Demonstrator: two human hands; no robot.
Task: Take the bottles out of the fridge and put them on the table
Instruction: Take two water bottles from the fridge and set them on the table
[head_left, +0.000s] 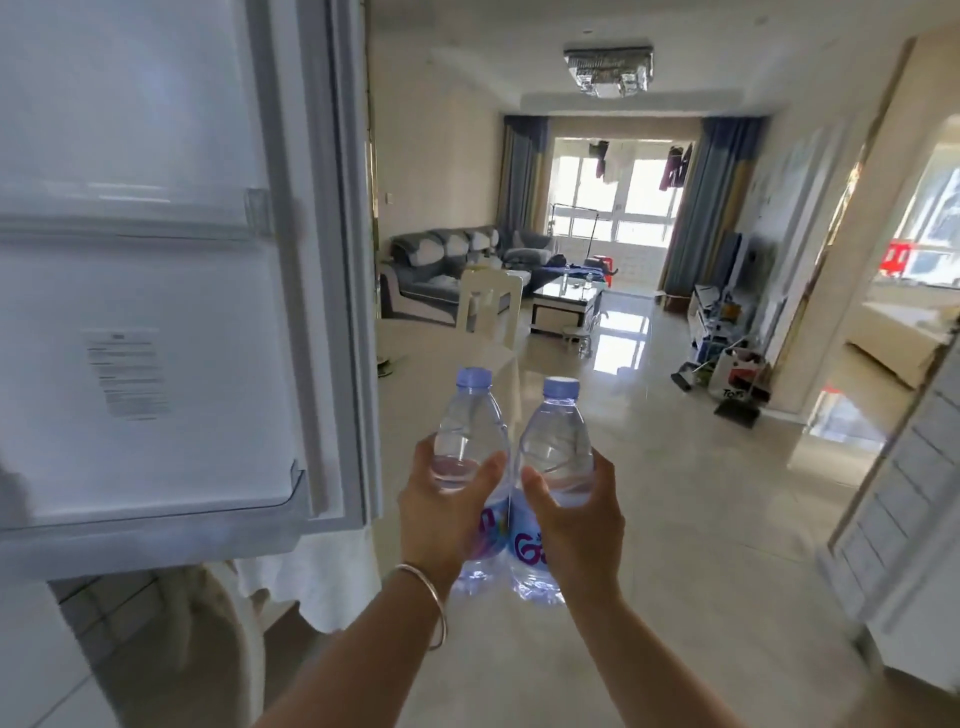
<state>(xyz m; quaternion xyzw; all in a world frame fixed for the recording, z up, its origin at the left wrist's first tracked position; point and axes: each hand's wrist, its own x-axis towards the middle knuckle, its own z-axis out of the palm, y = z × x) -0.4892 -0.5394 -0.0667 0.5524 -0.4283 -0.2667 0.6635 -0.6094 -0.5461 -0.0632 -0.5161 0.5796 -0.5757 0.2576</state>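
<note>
Left hand (441, 512) grips 1 bottle (467, 447) by its middle; right hand (576, 519) grips a 2nd bottle (556, 457) just beside it, both upright, nearly touching. Open fridge door (156, 260) stands left of them. Recommended: carry level to the table (322, 571) and set down base-first.

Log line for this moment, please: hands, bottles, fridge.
left hand: holds left bottle | right hand: holds right bottle | bottles: upright, capped, side by side | fridge door: open | placement: not yet
</note>
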